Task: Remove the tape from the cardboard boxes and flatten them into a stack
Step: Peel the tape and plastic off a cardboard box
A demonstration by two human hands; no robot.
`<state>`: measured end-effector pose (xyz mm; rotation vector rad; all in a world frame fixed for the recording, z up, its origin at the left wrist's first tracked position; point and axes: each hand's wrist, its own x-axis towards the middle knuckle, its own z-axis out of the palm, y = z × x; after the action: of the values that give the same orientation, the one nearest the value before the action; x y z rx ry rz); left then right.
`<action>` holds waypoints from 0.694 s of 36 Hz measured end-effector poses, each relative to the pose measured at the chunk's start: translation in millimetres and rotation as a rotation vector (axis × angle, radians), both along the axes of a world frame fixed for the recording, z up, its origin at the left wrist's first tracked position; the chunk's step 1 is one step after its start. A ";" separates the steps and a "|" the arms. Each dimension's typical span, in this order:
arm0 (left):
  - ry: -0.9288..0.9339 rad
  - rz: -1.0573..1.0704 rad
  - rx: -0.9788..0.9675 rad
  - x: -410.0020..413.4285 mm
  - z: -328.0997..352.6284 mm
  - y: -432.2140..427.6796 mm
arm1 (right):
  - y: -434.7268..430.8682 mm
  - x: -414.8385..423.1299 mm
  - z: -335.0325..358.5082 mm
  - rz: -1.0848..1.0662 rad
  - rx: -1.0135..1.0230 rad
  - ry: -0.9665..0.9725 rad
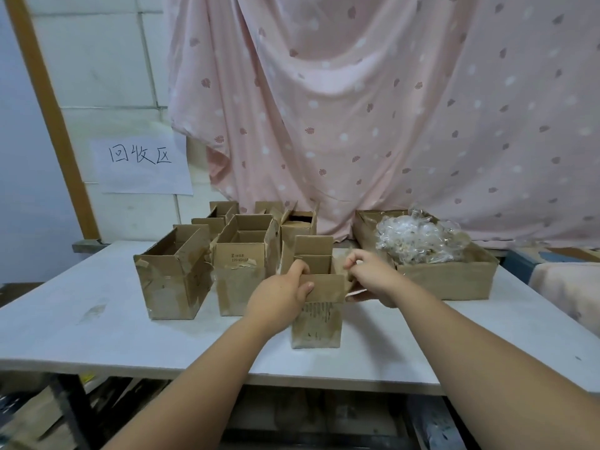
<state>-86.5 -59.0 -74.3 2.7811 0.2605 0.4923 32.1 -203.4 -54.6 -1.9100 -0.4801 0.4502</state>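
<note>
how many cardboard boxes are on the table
7 visible: brown cardboard boxes at front left, front middle, one gripped by the left hand, three behind, a wide shallow one at right holding crumpled clear tape. More may be hidden.
</note>
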 end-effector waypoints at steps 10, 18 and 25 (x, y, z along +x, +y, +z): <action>-0.179 0.073 -0.001 13.2 -24.0 1.6 | 7.7 15.2 -2.9 0.064 -0.214 -0.147; -0.202 0.053 -0.017 10.4 -41.8 0.3 | 47.5 19.3 10.3 0.118 -0.860 -0.686; -0.287 0.023 0.002 11.2 -44.1 0.3 | 52.5 27.1 12.6 0.097 -0.818 -0.629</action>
<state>-75.3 -58.7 -118.4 2.6664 0.2250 0.8861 59.2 -151.0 -42.0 -2.8446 -0.8909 0.0794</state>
